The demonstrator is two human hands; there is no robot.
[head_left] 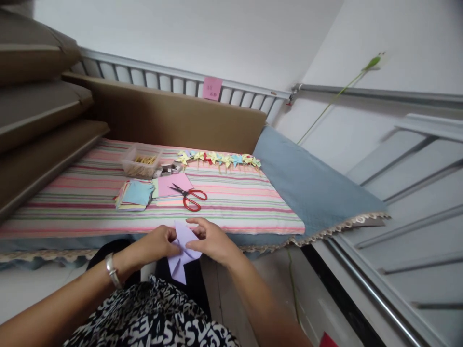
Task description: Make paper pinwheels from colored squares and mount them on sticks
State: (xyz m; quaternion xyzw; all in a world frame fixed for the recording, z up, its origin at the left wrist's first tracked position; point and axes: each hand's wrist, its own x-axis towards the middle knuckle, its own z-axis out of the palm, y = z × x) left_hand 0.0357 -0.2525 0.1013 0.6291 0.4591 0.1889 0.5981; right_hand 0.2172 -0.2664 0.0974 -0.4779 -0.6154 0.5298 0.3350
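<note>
Above my lap, just in front of the table edge, I hold a lavender paper pinwheel (178, 270) with its corners folded in. My left hand (161, 246) pinches its left side between thumb and fingers. On the other side, my right hand (213, 241) grips the paper with the thumb on top, the index finger reaching out past it. Beyond my hands lie red-handled scissors (186, 193), their blades resting on a pink paper sheet (175, 184). Left of them sits a stack of coloured paper squares (136, 193), a light blue one on top.
A clear plastic box (140, 164) of small sticks stands behind the stack, with small silvery packets (169, 168) beside it. Several finished pinwheels (219, 159) lie in a row farther back. Cardboard (173, 115) lines the rear, and large brown padded pieces (43, 106) rise at left.
</note>
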